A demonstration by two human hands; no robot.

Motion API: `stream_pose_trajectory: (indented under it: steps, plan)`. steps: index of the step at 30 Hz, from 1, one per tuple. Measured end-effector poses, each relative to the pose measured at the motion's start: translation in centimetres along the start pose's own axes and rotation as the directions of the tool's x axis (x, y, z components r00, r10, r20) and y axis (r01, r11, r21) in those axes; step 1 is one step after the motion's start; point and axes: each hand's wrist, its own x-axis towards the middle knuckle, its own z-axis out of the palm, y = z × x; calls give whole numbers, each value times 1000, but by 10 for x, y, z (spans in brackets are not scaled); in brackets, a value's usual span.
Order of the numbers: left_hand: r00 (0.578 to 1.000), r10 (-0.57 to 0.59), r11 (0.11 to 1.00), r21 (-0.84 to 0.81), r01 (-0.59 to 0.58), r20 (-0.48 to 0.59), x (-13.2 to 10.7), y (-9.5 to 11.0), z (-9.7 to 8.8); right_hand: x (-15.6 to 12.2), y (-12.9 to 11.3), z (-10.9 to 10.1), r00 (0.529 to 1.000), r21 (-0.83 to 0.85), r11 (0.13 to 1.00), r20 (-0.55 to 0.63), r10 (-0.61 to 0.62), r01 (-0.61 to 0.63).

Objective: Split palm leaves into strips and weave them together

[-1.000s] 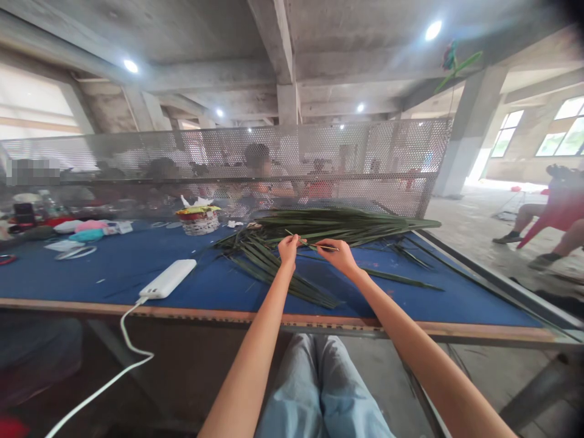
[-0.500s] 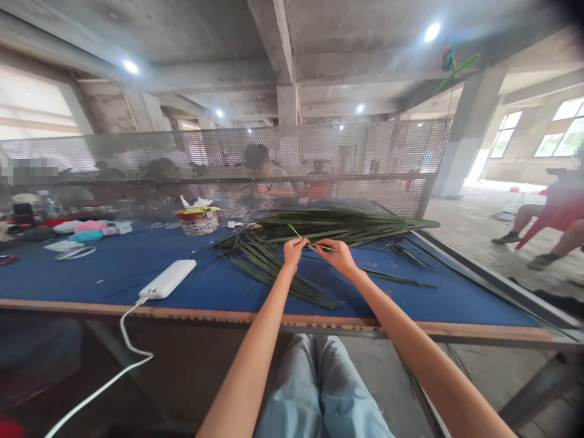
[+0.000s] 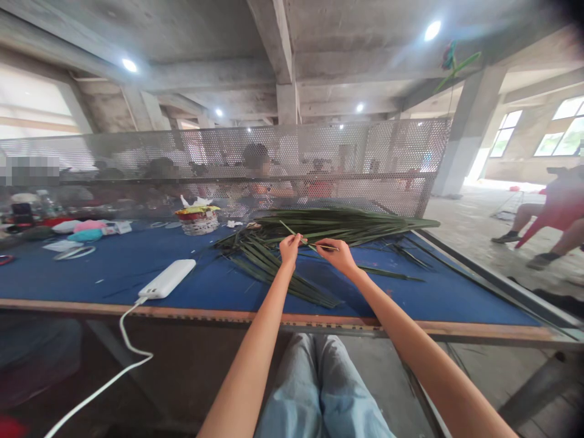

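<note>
Over the blue tabletop, my left hand [image 3: 289, 249] is closed in a pinch on a narrow green leaf strip [image 3: 286, 227], whose tip sticks up beyond the fingers. Close by on the right, my right hand [image 3: 336, 254] pinches a thin stick-like piece [image 3: 329, 247]; its exact kind is too small to make out. Green strip shows in the short gap between both hands. A heap of long green leaves [image 3: 347, 224] lies just behind them, and more leaves [image 3: 283, 274] fan out beneath my left hand.
On the left, a white power bank [image 3: 167, 279] trails a white cable [image 3: 104, 384] over the table edge. Behind it stands a woven basket [image 3: 199, 224] holding wrappers. A perforated metal screen [image 3: 328, 164] borders the back. Someone's legs [image 3: 542, 234] show at far right.
My left hand has shifted slightly left, opening the gap to my right hand a little. The long leaf end right of my right hand has drawn slightly left.
</note>
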Motion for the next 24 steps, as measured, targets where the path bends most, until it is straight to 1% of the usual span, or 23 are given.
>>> stream_pose_trajectory:
  steps: [3,5,7,10,16,19,21,24]
  plan:
    - [998,12,993,113,-19,69,-2,0,0,1,3,1,1000,70,998,-17,-4,5]
    - [995,38,981,184,-55,95,-3,-1,-1,2,4,1,1000,79,997,-12,-3,4]
    - [992,69,974,206,-90,106,-3,-3,-2,2,4,1,1000,54,999,-3,1,-1]
    - [989,89,972,205,-111,115,-2,-5,-2,1,4,1,1000,31,1000,1,7,-7]
    - [995,81,975,201,-92,61,1,-6,-4,1,3,-1,999,19,999,17,31,-31]
    - [998,69,987,143,-70,13,2,-4,-4,1,3,-2,999,-11,999,37,31,-31]
    - [999,39,995,89,-36,-26,1,-2,-3,0,2,-2,999,-22,999,44,27,-26]
    - [999,4,999,41,-2,-45,0,3,-1,0,3,-2,999,-14,1000,43,22,-21]
